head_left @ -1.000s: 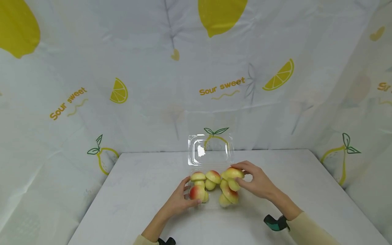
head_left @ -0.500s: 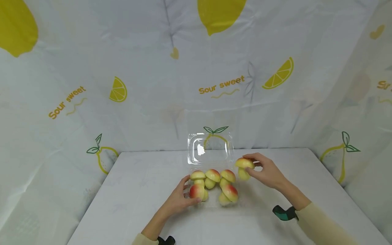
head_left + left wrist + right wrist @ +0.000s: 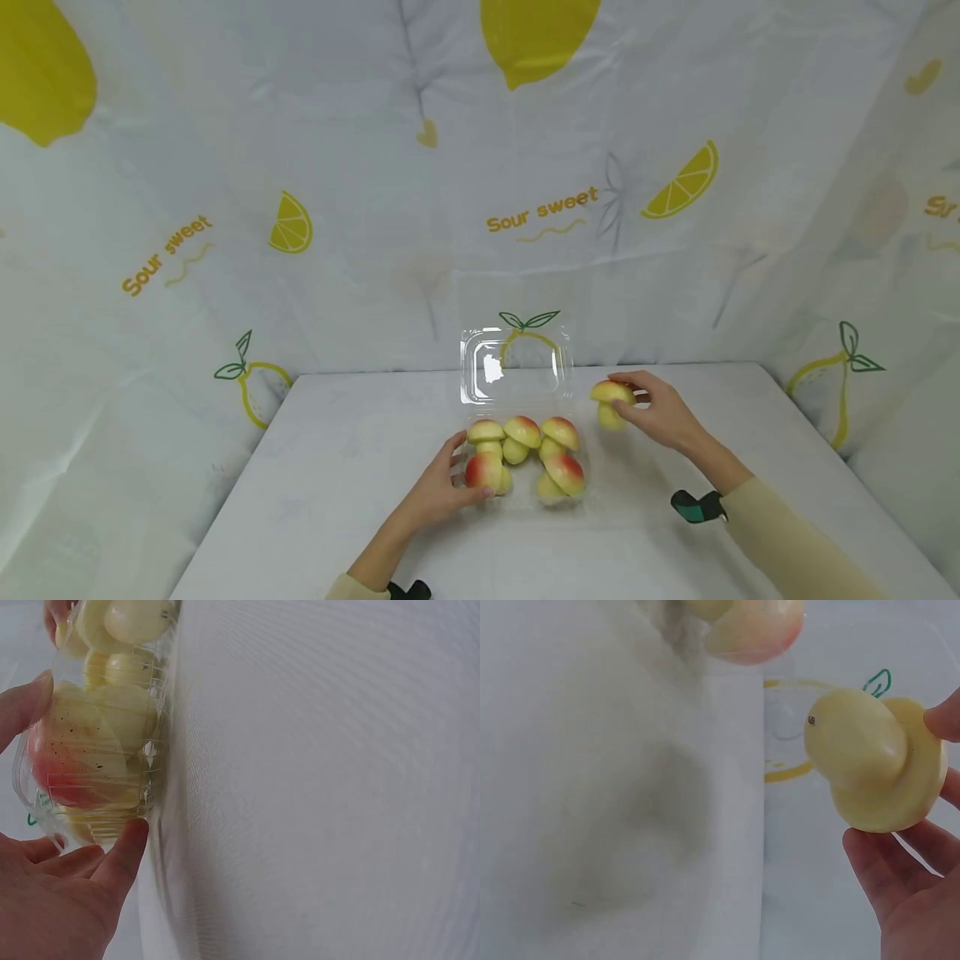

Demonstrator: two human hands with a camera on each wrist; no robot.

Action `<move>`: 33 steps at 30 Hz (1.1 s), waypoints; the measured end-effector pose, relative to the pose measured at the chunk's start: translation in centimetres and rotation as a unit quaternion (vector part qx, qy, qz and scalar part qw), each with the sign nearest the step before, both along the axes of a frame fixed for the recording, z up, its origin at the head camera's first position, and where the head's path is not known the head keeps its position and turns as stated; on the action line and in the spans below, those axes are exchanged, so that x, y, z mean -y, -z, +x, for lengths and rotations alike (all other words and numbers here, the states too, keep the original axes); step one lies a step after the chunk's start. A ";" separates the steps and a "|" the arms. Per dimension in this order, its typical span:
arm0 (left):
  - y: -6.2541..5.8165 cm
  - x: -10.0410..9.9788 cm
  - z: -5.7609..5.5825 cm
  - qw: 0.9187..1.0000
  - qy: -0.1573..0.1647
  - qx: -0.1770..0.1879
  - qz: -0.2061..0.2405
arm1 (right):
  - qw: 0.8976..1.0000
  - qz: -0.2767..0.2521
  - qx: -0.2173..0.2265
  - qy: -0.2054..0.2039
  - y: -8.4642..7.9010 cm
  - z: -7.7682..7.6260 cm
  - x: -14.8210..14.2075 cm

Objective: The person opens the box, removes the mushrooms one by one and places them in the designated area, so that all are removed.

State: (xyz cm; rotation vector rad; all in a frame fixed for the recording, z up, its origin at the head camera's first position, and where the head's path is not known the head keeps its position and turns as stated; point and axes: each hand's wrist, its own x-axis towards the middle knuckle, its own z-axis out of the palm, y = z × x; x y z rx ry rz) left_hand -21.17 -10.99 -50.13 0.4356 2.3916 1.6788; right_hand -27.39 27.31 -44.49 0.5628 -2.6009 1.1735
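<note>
A clear plastic clamshell box (image 3: 517, 506) lies on the table, its lid (image 3: 517, 367) raised at the back. Several toy mushrooms (image 3: 522, 431) with red-and-yellow caps and pale yellow stems sit in it. My left hand (image 3: 437, 489) grips the box's left side, thumb at the front corner; in the left wrist view its fingertips (image 3: 135, 831) touch the ribbed wall. To the right of the box, my right hand (image 3: 660, 410) pinches another mushroom (image 3: 612, 393) by its cap, stem down. In the right wrist view the held mushroom (image 3: 855, 739) hangs clear of the box.
The white table (image 3: 315, 467) ends at a white curtain (image 3: 360, 292) printed with lemons. Other curtain panels stand at the left and right. A dark band (image 3: 697, 506) is on the right wrist.
The right hand has lifted a mushroom up from the box's right side and carried it right and back. The left hand stays on the box.
</note>
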 end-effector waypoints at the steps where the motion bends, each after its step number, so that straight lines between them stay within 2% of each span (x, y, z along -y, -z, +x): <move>1: 0.0 0.0 0.0 1.000 0.000 0.001 0.001 | 1.000 -0.002 0.004 0.004 0.2 -0.2 -0.1; 9: 0.4 0.0 -0.1 1.000 -0.001 0.002 -0.004 | 0.999 0.010 0.037 0.025 2.0 -1.5 -0.7; 17: 0.9 0.1 -0.5 1.000 -0.002 -0.007 -0.014 | 0.996 0.020 0.074 0.036 3.1 -1.9 -1.2; 25: 0.7 0.1 -0.4 1.000 -0.004 -0.004 -0.008 | 0.993 0.040 0.106 0.040 4.3 -2.3 -1.6; 33: 0.7 0.1 -0.5 1.000 -0.004 -0.006 -0.010 | 0.991 0.047 0.117 0.032 4.4 -2.3 -1.4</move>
